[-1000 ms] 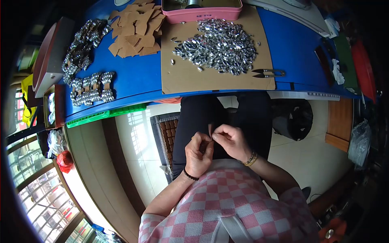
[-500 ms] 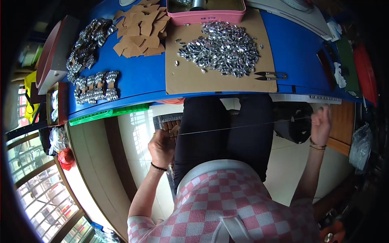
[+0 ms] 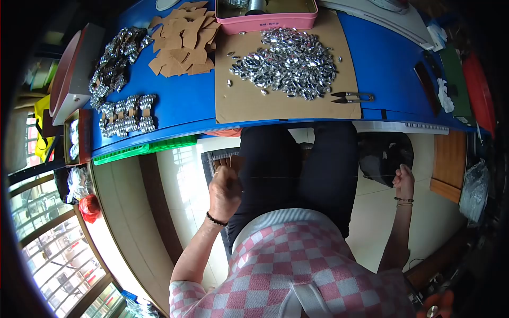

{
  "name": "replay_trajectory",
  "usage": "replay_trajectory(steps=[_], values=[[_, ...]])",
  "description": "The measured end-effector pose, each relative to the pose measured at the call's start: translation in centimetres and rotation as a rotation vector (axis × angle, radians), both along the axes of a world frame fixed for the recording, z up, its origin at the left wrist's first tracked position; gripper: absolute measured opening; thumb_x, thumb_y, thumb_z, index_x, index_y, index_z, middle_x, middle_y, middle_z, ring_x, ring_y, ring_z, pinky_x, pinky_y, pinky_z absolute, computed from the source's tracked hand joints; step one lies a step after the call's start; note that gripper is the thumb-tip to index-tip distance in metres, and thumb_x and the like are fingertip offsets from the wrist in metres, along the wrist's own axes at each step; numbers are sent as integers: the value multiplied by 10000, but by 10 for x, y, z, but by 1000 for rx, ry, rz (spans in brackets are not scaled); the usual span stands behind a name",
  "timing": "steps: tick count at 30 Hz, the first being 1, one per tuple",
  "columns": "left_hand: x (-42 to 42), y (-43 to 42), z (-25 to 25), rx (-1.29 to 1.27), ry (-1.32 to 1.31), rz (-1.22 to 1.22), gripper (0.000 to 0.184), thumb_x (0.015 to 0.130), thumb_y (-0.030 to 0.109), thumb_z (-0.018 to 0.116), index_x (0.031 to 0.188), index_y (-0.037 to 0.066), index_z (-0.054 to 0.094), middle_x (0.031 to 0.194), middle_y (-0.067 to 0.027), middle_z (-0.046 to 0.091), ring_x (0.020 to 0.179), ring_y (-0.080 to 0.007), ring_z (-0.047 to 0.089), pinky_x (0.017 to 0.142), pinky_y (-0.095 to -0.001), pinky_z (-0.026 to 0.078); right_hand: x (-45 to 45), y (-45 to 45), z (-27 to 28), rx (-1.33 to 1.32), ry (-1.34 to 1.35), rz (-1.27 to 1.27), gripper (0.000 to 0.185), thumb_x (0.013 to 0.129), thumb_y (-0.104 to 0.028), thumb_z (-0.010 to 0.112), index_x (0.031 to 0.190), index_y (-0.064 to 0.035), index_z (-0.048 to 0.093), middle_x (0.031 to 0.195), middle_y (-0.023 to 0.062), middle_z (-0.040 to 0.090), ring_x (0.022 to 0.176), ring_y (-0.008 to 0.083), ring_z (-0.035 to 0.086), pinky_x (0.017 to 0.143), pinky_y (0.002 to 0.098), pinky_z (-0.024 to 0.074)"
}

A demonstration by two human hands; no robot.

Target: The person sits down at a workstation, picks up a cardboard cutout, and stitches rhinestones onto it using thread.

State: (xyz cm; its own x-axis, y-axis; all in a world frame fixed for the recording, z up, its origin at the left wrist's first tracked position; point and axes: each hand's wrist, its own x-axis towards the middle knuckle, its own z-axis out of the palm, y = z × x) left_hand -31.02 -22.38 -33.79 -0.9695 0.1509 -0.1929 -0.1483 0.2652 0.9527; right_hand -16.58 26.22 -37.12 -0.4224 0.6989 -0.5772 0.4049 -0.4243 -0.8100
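Observation:
My left hand (image 3: 225, 195) is closed over my left thigh, with a small brown card piece (image 3: 231, 162) sticking up from its fingers. A thin thread (image 3: 275, 177) runs from there across my dark trousers to the right. At its other end my right hand (image 3: 404, 183) is closed in a pinch on the thread, over the floor by a black bag (image 3: 385, 157). On the cardboard sheet (image 3: 286, 109) lies a heap of shiny silver beads (image 3: 289, 63). Black thread snips (image 3: 352, 97) rest right of the heap.
Brown card pieces (image 3: 185, 40) are piled on the blue table (image 3: 175, 100). Silver beaded strips (image 3: 127, 115) lie to their left. A pink tin (image 3: 265, 23) stands behind the heap. A green crate (image 3: 146, 150) shows below the table's edge.
My hands were together over my lap, then moved far apart with the thread stretched between them. Since then my right hand has come lower and slightly inward; my left hand has shifted a little right.

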Motion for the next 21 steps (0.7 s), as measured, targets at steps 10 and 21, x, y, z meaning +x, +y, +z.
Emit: replay_trajectory(steps=[10,21], values=[[1,43,23,-408,369,-318,279,674,-93,528,928,20,508,793,-158,527,687,-332,563,574,-351,458,-111,-214,77,27,357,1136,20,796,-35,564,791,-16,562,1035,114,570,552,53,543,454,169,427],[8,43,25,-167,247,-341,275,688,-92,570,940,4,517,815,-136,535,668,-294,581,555,-327,477,-130,-266,43,-548,208,1168,106,805,-129,606,830,-27,590,697,-4,565,521,54,511,457,172,404]])
